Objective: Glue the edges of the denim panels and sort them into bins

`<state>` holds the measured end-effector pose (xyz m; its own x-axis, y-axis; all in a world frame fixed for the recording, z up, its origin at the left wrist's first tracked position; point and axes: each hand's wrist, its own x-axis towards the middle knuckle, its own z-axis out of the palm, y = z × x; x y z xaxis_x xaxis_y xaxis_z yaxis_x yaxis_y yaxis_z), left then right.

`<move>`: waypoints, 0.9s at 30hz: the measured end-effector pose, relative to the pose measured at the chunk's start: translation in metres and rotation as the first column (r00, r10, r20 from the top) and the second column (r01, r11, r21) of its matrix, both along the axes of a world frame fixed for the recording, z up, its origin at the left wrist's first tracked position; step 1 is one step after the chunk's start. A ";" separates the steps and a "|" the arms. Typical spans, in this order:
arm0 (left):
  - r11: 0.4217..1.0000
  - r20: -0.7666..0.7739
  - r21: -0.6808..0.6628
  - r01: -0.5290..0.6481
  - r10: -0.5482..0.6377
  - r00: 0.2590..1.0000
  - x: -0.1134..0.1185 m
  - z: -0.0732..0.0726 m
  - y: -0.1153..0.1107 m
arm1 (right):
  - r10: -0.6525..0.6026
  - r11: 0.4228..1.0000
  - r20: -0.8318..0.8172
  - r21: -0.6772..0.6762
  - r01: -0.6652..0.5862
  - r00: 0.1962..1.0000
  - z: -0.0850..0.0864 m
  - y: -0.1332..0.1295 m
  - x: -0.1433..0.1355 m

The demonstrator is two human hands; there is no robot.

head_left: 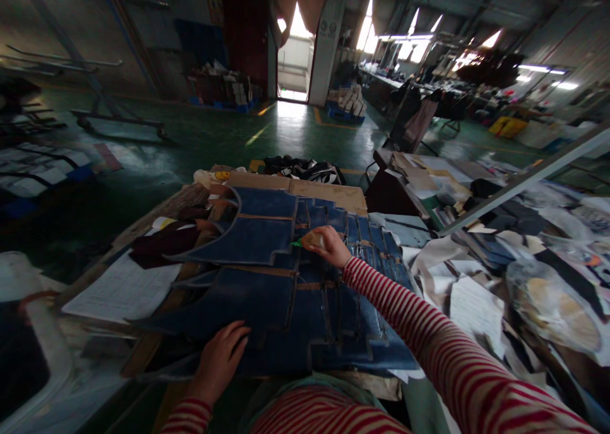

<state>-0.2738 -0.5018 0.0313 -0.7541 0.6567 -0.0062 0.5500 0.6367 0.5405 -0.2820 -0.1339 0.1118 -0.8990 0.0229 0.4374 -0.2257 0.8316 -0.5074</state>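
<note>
Dark blue cut pieces (257, 294) with pale edges lie overlapped in stepped rows on a work table. My right hand (328, 246) is closed round a tan bottle-like object (312, 239) with a green tip, which points left at the edge of an upper blue piece (248, 230). My left hand (222, 358) rests palm down on the lower left of the blue pieces, its fingers slightly apart and nothing in them. Brown strips show between the rows.
Printed paper (124, 288) and dark maroon cloth (164, 243) lie at the left. Cardboard (328, 196) borders the far edge. On the right, another table holds piled scraps, papers and a plastic bag (553, 307), with a slanted metal bar (524, 180) above.
</note>
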 end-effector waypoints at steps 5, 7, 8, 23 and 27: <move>1.000 -0.022 0.026 0.002 -0.002 1.000 0.000 0.000 0.000 | -0.082 0.997 -0.054 0.007 0.083 0.995 0.005 0.009 -0.021; 1.000 -0.021 0.023 -0.003 0.003 1.000 0.001 0.000 0.000 | -0.070 0.998 -0.035 0.006 0.070 0.997 0.006 0.010 -0.020; 1.000 -0.021 0.022 -0.006 0.007 1.000 0.001 0.000 0.000 | -0.051 0.999 -0.016 0.007 0.051 0.999 0.006 0.009 -0.017; 1.000 -0.054 0.020 -0.011 0.012 0.998 -0.001 -0.005 -0.002 | -0.121 0.993 -0.023 0.000 0.121 0.992 0.009 0.025 -0.048; 1.000 -0.052 0.014 0.001 0.000 0.999 -0.002 0.001 -0.001 | -0.080 0.997 -0.010 -0.016 0.080 0.997 0.010 0.025 -0.044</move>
